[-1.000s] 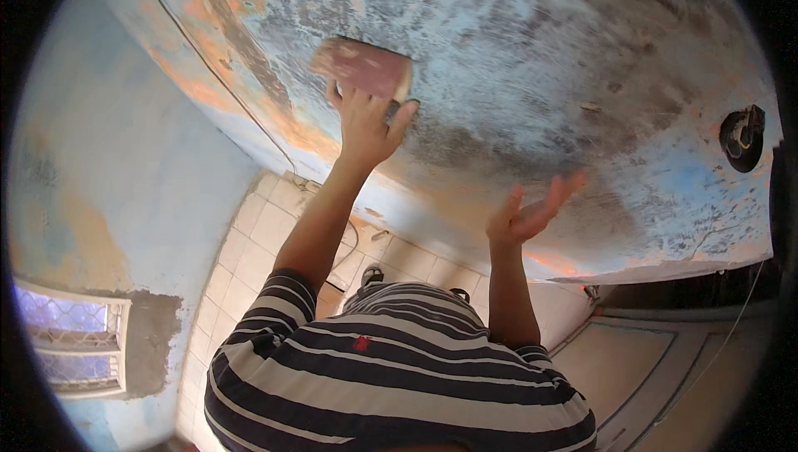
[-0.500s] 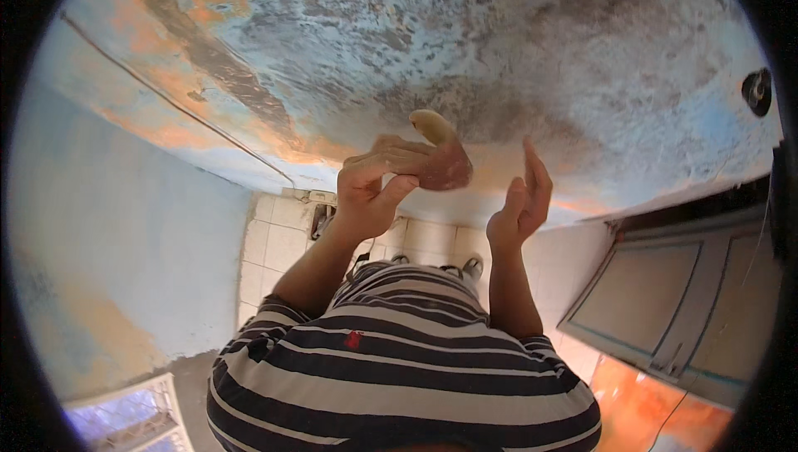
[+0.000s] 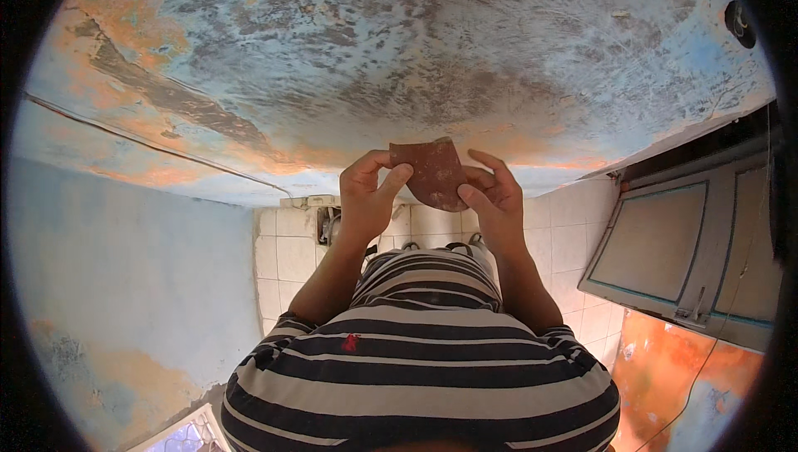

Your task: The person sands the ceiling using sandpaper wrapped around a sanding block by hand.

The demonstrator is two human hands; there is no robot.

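Note:
A reddish-brown sheet of sandpaper is held up in front of me by both hands. My left hand pinches its left edge with thumb and fingers. My right hand grips its right and lower edge. The sheet is curved and sits just off the worn wall, whose blue paint is scraped to grey and orange patches. Below my hands I see my striped shirt.
A thin cable runs along the wall's edge at left. A plain blue wall is at left. White floor tiles lie below. A grey panelled door stands at right, a round dark fitting upper right.
My left hand took the sandpaper off the wall and brought it down. My right hand came in and gripped the sheet, so both hands now hold it.

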